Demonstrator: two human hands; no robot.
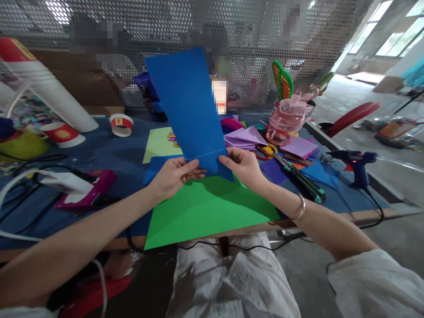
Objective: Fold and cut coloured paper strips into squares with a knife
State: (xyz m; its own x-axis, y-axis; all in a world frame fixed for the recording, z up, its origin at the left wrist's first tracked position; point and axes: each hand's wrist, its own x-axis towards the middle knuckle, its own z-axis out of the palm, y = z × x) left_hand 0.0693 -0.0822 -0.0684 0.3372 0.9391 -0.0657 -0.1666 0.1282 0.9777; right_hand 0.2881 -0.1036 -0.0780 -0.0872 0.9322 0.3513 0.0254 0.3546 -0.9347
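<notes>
A long blue sheet of paper (190,101) stands tilted upright in front of me, with a thin pale crease line across its lower part. My left hand (177,176) pinches its lower left edge between thumb and fingers. On the lower right edge, my right hand (243,167) grips the same sheet, thumb in front and fingers behind. Beneath both hands a green sheet (205,212) lies flat at the table's front edge. Part of another blue sheet (154,169) shows beside my left hand, and a pale green sheet (154,142) lies behind it.
To the right are a utility knife (301,179), scissors (266,151), purple paper (243,137), a pink bottle (286,119) and a glue gun (356,163). At left stand a paper cup (121,125), stacked cups (49,84) and a power strip (88,190) with cables. A perforated metal screen (251,39) rises behind.
</notes>
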